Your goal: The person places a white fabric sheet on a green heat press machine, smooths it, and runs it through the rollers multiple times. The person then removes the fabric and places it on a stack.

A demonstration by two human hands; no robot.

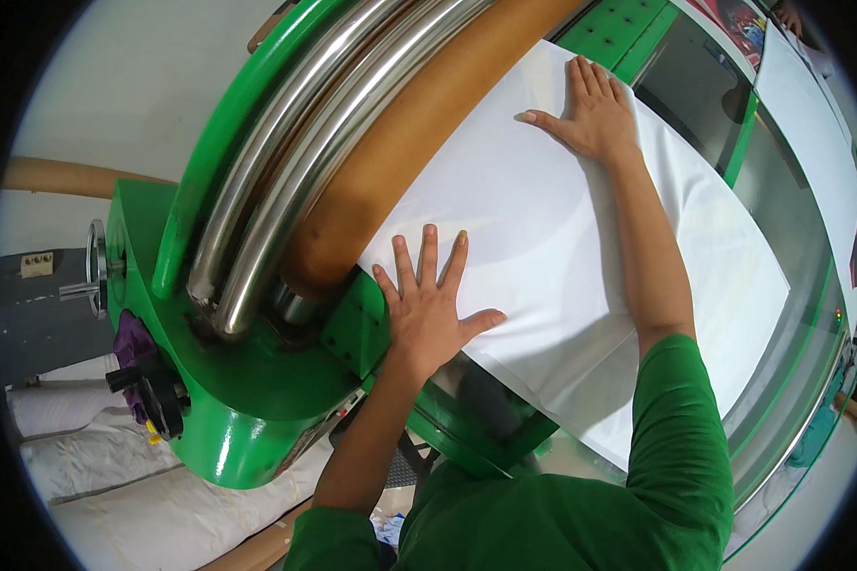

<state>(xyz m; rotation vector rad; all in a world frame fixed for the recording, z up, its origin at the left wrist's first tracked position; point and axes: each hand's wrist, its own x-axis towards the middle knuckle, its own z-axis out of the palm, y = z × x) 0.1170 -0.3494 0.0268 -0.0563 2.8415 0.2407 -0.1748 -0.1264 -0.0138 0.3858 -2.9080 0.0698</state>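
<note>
A large white sheet (528, 200) lies in front of me, its far-left edge against a brown roller (400, 143) of a green machine. My left hand (428, 307) rests flat on the sheet's near-left corner, fingers spread, close to the roller's end. Farther away, my right hand (593, 114) presses palm down near the opposite edge, thumb out to the side. Neither hand holds anything. Wrinkles and folds run through the sheet near my right forearm. Its loose part spreads to the right over a glass-like surface (764, 350).
Two shiny metal rollers (286, 164) run beside the brown one, behind a green curved bar (221, 135). A handwheel (96, 270) and a black crank wheel (158, 401) stick out from the housing. Wrapped rolls (178, 514) lie at lower left. Part of another person's hand (788, 16) shows at top right.
</note>
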